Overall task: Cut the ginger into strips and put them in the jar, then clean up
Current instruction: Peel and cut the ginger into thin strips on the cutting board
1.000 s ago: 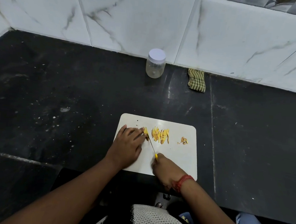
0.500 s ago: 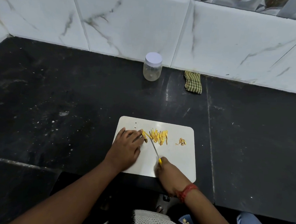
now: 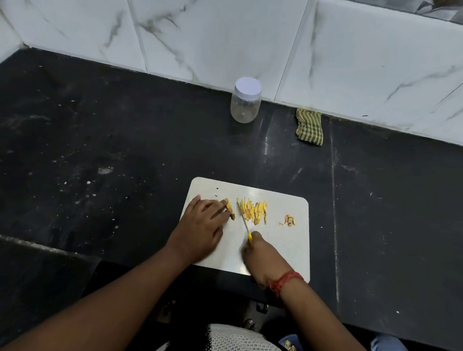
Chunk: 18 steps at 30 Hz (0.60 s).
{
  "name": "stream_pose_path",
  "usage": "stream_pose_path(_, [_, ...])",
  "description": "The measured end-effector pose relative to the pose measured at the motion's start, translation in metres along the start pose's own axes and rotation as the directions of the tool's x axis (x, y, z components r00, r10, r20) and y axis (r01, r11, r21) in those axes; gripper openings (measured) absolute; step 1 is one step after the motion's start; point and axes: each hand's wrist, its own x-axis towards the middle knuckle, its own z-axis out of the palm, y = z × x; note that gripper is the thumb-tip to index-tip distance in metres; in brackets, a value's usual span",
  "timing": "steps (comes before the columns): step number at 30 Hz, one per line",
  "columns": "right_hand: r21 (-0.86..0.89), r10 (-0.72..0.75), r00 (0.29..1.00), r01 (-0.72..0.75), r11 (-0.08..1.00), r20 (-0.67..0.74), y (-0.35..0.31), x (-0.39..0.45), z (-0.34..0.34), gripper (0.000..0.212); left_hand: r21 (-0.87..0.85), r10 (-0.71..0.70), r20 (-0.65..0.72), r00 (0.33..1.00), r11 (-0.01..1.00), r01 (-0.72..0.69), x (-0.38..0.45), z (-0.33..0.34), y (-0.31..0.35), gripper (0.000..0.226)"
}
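Holding a small knife (image 3: 244, 221) by its yellow handle, the right hand (image 3: 263, 258) is curling its fingers closed around it, and the thin blade is pointing away from the person toward the cut ginger strips (image 3: 253, 211). These strips are lying in a loose row near the middle of the white cutting board (image 3: 288, 249). The left hand (image 3: 203, 225) is resting on the left part of the board with its fingers bent, and the fingertips are pressing down on the uncut ginger piece (image 3: 230, 208). The blade is standing between this piece and the strips. A little heap of peel scraps (image 3: 289, 220) is lying further right on the board, apart from the strips. The jar (image 3: 245, 100) is standing upright at the back of the black counter (image 3: 118, 146), close to the tiled wall, with its white lid on, well apart from the board. A green checked cloth (image 3: 309, 127) is lying to the right of the jar.
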Motion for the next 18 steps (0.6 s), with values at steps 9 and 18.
stream_pose_path(9, [-0.013,-0.095,0.984,0.094,0.995,-0.148,-0.013,0.001,0.002,0.029,-0.029,0.003,-0.011,1.000,1.000,-0.003,0.000,0.000,-0.001,0.042])
stream_pose_path(18, [-0.086,-0.049,0.993,0.039,0.996,-0.109,-0.021,0.005,0.002,0.021,-0.041,0.000,-0.002,1.000,0.999,0.000,0.000,-0.001,-0.001,0.043])
